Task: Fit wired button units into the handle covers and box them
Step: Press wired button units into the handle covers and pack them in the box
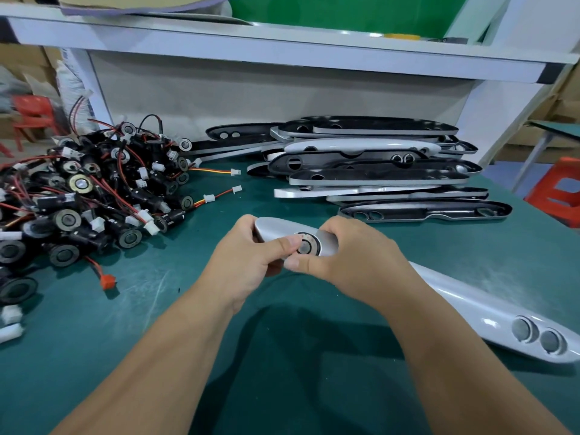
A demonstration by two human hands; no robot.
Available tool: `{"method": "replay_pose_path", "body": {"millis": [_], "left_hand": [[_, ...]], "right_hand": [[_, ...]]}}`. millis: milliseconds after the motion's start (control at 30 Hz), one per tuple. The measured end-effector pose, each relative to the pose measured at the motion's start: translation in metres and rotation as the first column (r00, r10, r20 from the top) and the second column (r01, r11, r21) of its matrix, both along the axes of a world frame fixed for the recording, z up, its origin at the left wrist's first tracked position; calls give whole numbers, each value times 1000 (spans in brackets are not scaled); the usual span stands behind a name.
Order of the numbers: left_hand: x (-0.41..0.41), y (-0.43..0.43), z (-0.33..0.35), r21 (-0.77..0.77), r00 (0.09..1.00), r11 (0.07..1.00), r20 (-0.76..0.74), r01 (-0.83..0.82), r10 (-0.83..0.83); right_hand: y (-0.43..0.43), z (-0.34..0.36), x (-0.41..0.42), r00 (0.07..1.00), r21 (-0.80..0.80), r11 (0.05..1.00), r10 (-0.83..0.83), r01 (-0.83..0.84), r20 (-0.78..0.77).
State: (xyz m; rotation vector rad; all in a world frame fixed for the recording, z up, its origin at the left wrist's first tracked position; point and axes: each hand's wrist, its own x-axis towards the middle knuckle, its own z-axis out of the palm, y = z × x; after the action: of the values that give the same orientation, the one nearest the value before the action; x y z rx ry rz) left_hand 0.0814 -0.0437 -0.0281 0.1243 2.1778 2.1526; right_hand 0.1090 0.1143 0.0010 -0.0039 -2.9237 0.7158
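Both grips are holding one silver cover at centre frame, just above the green tabletop. Left grip is curling round the cover's rounded end, its thumb lying along the face. Right grip is wrapping the body from the other side, thumb pressing beside the round button unit sitting in the hole. Holding from both sides is probably steadying the shell while the thumbs are pushing the unit home. The cover seems to be running under the right grip toward lower right, where two more round openings are showing. Loose wired units are lying heaped at left, within easy reach, and spare covers are lying stacked at upper right. No box is showing, and no readable writing or brand is appearing anywhere.
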Motion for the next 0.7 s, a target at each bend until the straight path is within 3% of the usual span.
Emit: {"method": "replay_pose_path", "body": {"millis": [233,700], "left_hand": [[-1,-1,-3,1,999,999,2,45,-45],[1,5,-4,-15,1000,1000,11,-3,3]], "right_hand": [[-7,-7,4,989,96,995,-12,26,-144],[3,10,5,997,150,986,70,-71,13]]}}
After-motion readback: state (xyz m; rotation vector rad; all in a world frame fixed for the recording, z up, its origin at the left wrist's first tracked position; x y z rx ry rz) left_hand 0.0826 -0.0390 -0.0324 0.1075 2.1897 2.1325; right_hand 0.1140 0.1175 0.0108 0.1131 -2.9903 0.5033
